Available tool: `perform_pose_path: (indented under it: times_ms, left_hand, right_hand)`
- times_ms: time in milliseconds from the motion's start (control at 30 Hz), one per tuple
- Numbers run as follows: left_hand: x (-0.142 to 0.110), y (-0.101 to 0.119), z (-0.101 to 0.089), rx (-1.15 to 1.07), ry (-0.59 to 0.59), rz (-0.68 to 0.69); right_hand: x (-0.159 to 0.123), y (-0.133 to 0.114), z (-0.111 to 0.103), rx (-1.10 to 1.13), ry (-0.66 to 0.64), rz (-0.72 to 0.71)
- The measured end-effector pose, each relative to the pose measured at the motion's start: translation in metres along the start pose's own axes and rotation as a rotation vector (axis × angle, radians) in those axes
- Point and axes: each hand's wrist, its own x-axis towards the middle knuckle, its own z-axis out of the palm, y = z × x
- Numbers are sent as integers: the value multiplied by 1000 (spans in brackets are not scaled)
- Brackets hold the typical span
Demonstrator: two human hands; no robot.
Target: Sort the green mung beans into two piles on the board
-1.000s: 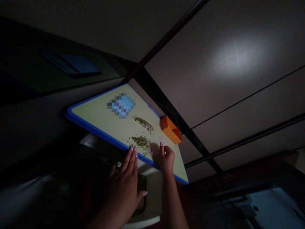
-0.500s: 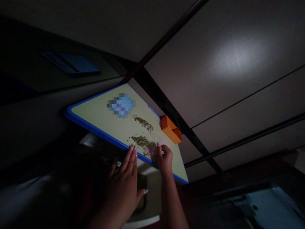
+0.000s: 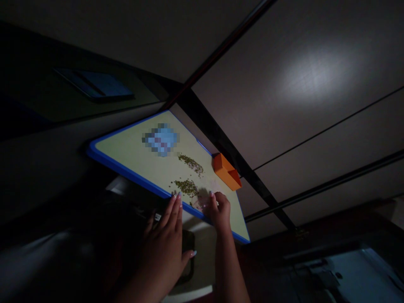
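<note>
board (image 3: 126, 145): had a yellow top and blue rim, close to the panelled wall (image 3: 315, 139)
left hand (image 3: 166, 244): lay flat, fingers nearly together, thumb spread wide, tips at the board's near rim
right hand (image 3: 221, 210): was curled narrow over the board, thumb near the bent fingers; i could not tell whether it pinched anything
green grains (image 3: 186, 187): lay on the board in 2 piles, the nearer just beyond the left hand's fingertips, the other farther back, some scattered loose
pinkish patch (image 3: 202, 203): lay just beside the right hand, too dim to make out
orange box (image 3: 226, 172): sat at the board's far edge, beyond the right hand
bluish object (image 3: 161, 141): lay on the board past the piles, its detail pixelated
</note>
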Motion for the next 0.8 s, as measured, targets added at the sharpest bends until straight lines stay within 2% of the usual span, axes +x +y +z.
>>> perform_pose_path:
  times_ms: [200, 333, 800]
  left_hand:
    - [-1, 0, 9, 29, 59, 12]
    - [-1, 0, 13, 35, 87, 15]
    - [0, -3, 10, 39, 112, 22]
  right_hand:
    - [1, 5, 6, 45, 27, 105]
    - [2, 6, 10, 1, 48, 150]
    - [5, 7, 14, -131, 96, 198]
